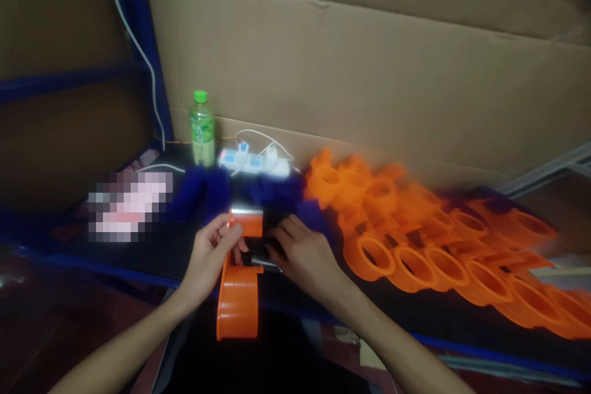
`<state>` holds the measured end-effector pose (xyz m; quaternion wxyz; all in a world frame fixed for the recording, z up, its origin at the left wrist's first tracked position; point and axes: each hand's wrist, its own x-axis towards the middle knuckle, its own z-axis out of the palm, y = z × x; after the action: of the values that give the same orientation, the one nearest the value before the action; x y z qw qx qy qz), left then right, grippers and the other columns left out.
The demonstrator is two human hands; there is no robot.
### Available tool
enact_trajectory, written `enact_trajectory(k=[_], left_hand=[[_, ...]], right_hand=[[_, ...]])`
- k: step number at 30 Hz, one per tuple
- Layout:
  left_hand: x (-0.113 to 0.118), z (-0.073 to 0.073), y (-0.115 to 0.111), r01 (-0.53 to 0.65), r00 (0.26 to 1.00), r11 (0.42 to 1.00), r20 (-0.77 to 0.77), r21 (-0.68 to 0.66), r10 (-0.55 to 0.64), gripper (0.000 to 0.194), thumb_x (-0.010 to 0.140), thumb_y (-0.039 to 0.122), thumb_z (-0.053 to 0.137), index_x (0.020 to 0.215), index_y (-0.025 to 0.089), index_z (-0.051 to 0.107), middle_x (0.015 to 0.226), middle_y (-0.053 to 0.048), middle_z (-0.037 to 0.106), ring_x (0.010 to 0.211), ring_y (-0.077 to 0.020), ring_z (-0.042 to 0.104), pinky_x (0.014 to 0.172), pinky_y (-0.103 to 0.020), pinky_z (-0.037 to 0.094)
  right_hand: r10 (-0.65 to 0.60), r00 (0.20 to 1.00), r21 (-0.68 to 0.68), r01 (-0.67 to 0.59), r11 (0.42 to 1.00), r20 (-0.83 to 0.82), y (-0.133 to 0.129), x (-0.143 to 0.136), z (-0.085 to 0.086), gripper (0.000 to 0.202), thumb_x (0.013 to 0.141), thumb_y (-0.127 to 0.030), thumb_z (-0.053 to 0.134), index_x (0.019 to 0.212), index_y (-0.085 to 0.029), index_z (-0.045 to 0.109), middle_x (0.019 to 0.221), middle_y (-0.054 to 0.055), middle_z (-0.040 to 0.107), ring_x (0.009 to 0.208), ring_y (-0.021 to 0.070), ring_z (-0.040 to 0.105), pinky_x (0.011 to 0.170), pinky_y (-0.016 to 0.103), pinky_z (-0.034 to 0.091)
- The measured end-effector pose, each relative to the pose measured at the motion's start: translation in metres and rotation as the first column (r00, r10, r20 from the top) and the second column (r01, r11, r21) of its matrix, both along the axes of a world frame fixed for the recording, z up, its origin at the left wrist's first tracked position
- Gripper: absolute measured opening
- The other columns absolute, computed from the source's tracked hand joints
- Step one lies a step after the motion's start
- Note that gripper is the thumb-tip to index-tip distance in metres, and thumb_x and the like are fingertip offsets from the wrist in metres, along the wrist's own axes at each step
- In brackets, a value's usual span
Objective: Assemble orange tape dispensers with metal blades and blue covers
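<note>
While the left hand (210, 252) grips the orange dispenser (237, 308), the right hand (308, 257) sits just beside it, can't tell if holding anything, so probably mid-fitting, next needs steady aim.

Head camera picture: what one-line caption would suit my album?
Left hand holding an orange tape dispenser, right hand close by, similar orange pieces massed alongside.

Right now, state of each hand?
Left hand: closed, holding the orange tape dispenser.
Right hand: curled beside it; cannot tell whether it holds anything.
</note>
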<state>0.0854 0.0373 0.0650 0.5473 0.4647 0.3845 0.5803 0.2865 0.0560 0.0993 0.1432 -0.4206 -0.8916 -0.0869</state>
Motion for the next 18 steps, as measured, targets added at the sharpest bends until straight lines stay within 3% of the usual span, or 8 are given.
enact_trajectory(k=[4,9,13,18], left_hand=[[-0.003,0.0,-0.002,-0.057,0.998,0.998,0.013,-0.003,0.057,0.028,0.093,0.044,0.064,0.082,0.018,0.064,0.069,0.001,0.065,0.051,-0.0098,0.057,0.054,-0.022,0.042],[-0.004,0.003,-0.001,-0.083,0.997,0.996,-0.012,-0.037,0.083,0.026,0.089,0.044,0.069,0.083,0.019,0.064,0.068,0.001,0.065,0.05,-0.0098,0.055,0.051,-0.021,0.041],[0.005,0.008,-0.005,-0.023,0.999,0.999,-0.027,-0.042,0.022,0.024,0.083,0.042,0.075,0.088,0.019,0.068,0.066,0.002,0.065,0.05,-0.0102,0.054,0.05,-0.02,0.042],[0.014,0.012,-0.012,0.048,0.999,0.999,-0.006,-0.012,-0.048,0.021,0.084,0.036,0.076,0.092,0.019,0.067,0.067,0.003,0.063,0.055,-0.0102,0.056,0.054,-0.02,0.045]], right_hand=[[-0.006,0.989,0.037,0.011,0.999,-0.15,0.002,0.008,0.005,0.01,0.09,-0.024,0.067,0.098,-0.018,0.068,0.098,0.005,0.07,0.089,0.0185,0.064,0.064,0.029,0.047],[0.05,0.93,0.033,-0.041,0.999,-0.364,-0.002,0.024,0.033,0.011,0.093,-0.029,0.065,0.098,-0.021,0.07,0.098,0.005,0.071,0.09,0.0179,0.067,0.074,0.03,0.053],[0.097,0.944,0.069,-0.079,0.994,-0.314,-0.013,0.019,0.049,0.012,0.094,-0.028,0.064,0.101,-0.022,0.072,0.098,0.006,0.073,0.089,0.0185,0.068,0.072,0.031,0.054],[0.092,0.966,0.108,-0.067,0.992,-0.242,-0.023,0.001,0.042,0.017,0.096,-0.022,0.06,0.108,-0.017,0.07,0.101,0.008,0.074,0.088,0.0197,0.068,0.071,0.032,0.054]])
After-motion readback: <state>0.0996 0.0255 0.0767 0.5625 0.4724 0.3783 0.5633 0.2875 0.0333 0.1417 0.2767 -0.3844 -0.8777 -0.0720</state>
